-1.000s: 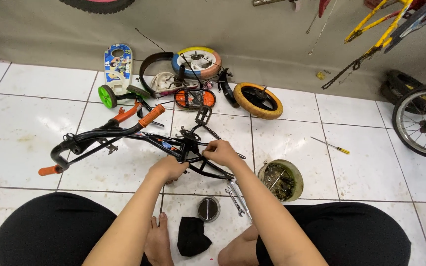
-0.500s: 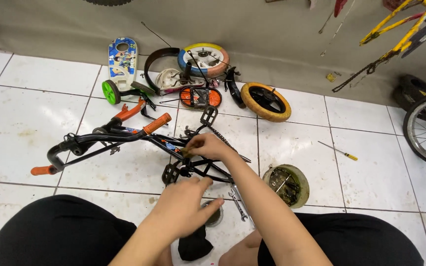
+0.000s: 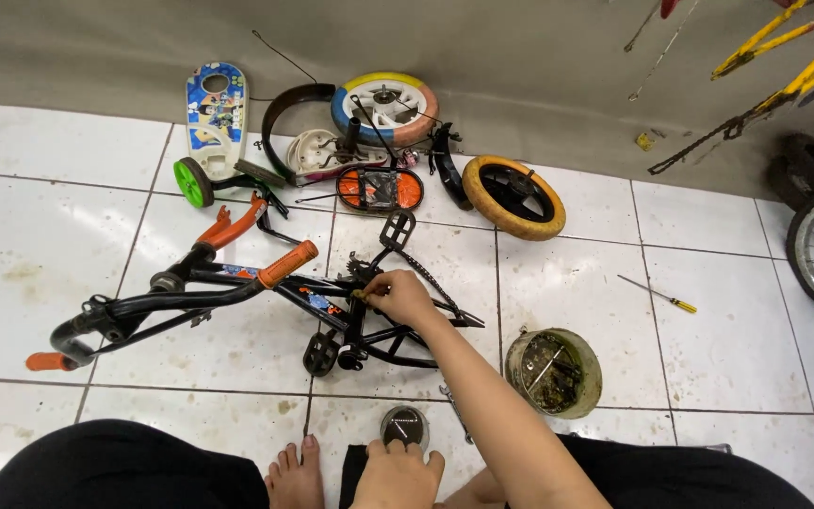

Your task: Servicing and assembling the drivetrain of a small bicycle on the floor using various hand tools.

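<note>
Right hand pinched shut on small part at crank of black bike frame lying on tiled floor, left hand fingers curled over round tin near feet, grip there unclear.

yellow-tyred wheel, screwdriver and training wheel.

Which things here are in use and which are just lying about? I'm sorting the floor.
In use:
right hand at the crank area of the small black bike frame
left hand on the small round tin

Lying about:
yellow-tyred wheel
screwdriver
tub of parts
green training wheel
</note>
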